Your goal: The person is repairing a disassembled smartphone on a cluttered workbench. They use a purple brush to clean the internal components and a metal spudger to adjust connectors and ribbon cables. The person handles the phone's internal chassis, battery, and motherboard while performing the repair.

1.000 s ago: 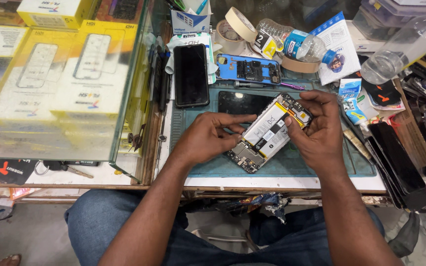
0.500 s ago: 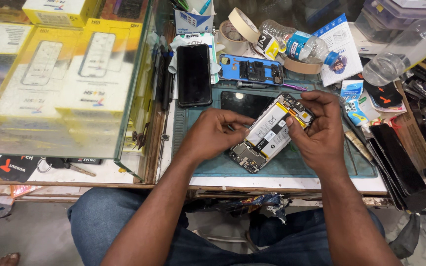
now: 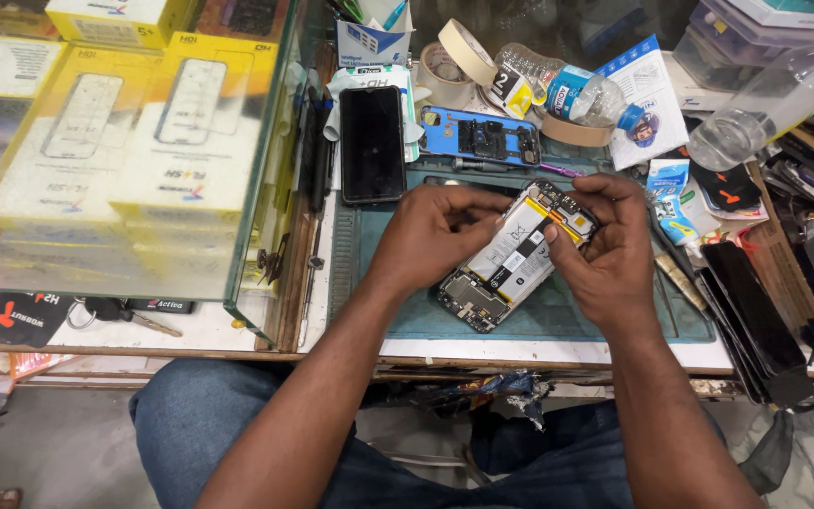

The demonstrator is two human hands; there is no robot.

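An opened phone [image 3: 511, 259] with its back off, showing a white battery and circuit boards, lies tilted over the green work mat [image 3: 369, 254]. My left hand [image 3: 435, 231] rests on its left edge, fingers curled against the battery side. My right hand [image 3: 605, 250] grips the phone's upper right end, thumb pressed on the battery near the top board. A black phone [image 3: 372, 143] lies screen up at the mat's far left. A blue phone back frame [image 3: 480, 138] lies beyond the hands.
A glass case [image 3: 124, 141] of yellow boxes stands at the left. Tape rolls [image 3: 454, 57], a plastic bottle [image 3: 558, 90] and a clear bottle [image 3: 765, 104] crowd the back. Dark phone screens [image 3: 756, 320] lean at the right. Keys [image 3: 124, 311] lie at the front left.
Both hands stayed on the opened phone. My left hand's fingers shifted a little along its left edge; the phone kept its tilt.
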